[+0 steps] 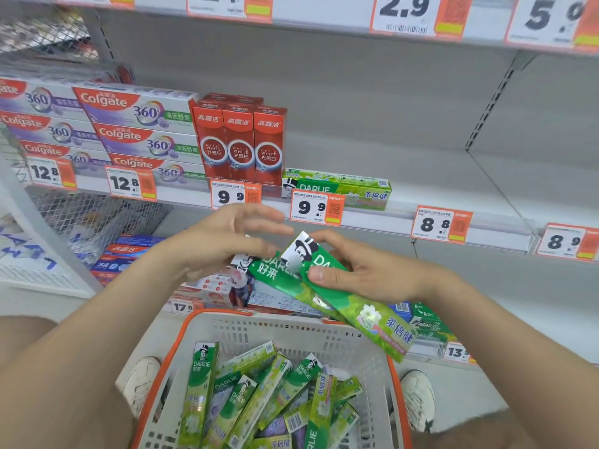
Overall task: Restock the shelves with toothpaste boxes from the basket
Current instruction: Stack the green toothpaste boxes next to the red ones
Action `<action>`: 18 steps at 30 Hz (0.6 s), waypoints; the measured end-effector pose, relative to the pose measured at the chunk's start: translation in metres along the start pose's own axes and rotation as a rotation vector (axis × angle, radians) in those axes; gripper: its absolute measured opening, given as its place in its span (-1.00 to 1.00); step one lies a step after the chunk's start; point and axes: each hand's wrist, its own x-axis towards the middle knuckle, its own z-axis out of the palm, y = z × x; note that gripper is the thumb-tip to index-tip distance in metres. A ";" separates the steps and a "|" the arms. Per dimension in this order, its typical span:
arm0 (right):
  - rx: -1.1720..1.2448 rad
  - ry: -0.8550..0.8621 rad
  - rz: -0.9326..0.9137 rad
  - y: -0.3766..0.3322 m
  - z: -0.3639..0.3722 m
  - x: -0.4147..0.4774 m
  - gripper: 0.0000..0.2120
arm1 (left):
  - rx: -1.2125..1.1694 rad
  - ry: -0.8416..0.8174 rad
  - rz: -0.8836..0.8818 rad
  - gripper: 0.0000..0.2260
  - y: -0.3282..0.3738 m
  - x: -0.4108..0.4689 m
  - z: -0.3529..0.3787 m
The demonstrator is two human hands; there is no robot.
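the right hand (366,273) grips two darlie boxes (363,314), thumb curled flat across the top face and fingers wrapped underneath. the pair lies fanned and tilted, its printed heads up-left and its far ends down-right over the basket rim (181,345). the left hand (227,241) hovers at the boxes' upper ends with fingers spread and nearly straight; it is blurred, so whether it touches them cannot be told. below, loose boxes (259,396) lie heaped in the basket. on the shelf (372,222) one shelved darlie box (337,187) lies flat just beside three upright red boxes (238,144). to its right the board shows open grey surface as far as the slotted upright (496,102), behind a front edge lined with price tags (316,207).
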 end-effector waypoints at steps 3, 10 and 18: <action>0.027 0.067 0.010 0.002 -0.005 -0.003 -0.49 | -0.239 0.280 0.055 -0.64 0.002 0.007 0.010; -0.098 0.218 -0.028 0.000 -0.004 0.001 -0.62 | -0.161 0.190 0.159 -0.45 -0.010 -0.009 0.050; -0.393 0.395 0.120 -0.007 -0.015 -0.002 -0.15 | -0.253 0.165 0.179 -0.54 0.000 -0.002 0.064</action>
